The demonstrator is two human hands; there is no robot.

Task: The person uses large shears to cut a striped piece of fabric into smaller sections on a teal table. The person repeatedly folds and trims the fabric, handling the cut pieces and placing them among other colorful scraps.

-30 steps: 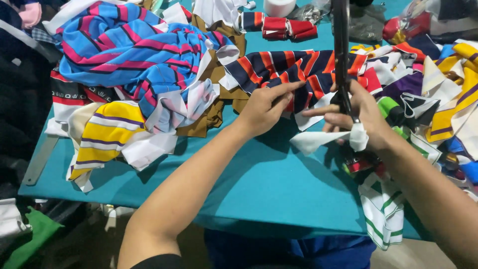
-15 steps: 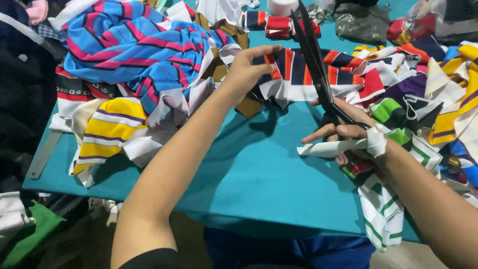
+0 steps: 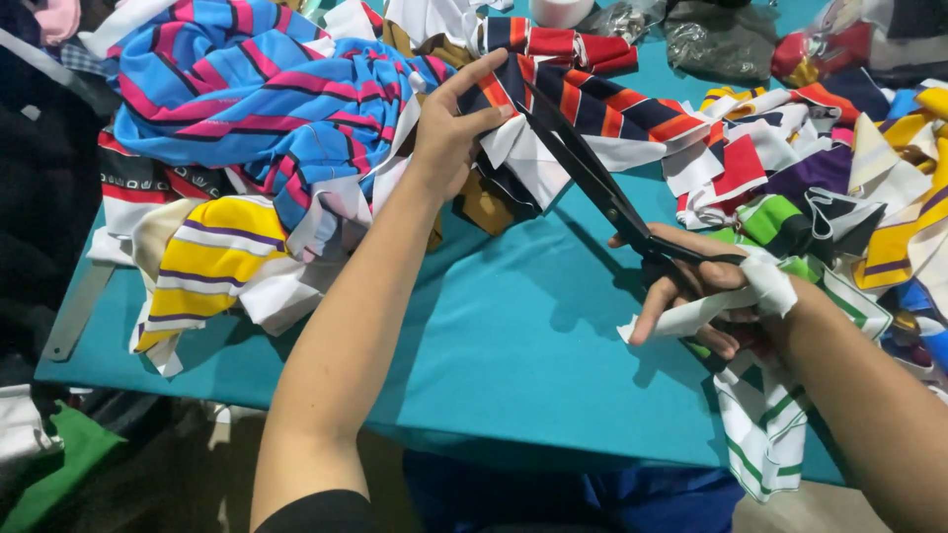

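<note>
- The left hand [image 3: 449, 133] pinches a navy, orange and white striped fabric strip [image 3: 583, 104], lifted over the teal cloth-covered table [image 3: 494, 336]
- The right hand [image 3: 706, 296], wrapped in white tape, grips long black steel scissors [image 3: 592, 178]; the blades look nearly shut at the strip's edge
- Risk: the blade tips sit close to the left fingers [image 3: 484, 74], so a slack strip could bunch, skewing the cut or nicking skin
</note>
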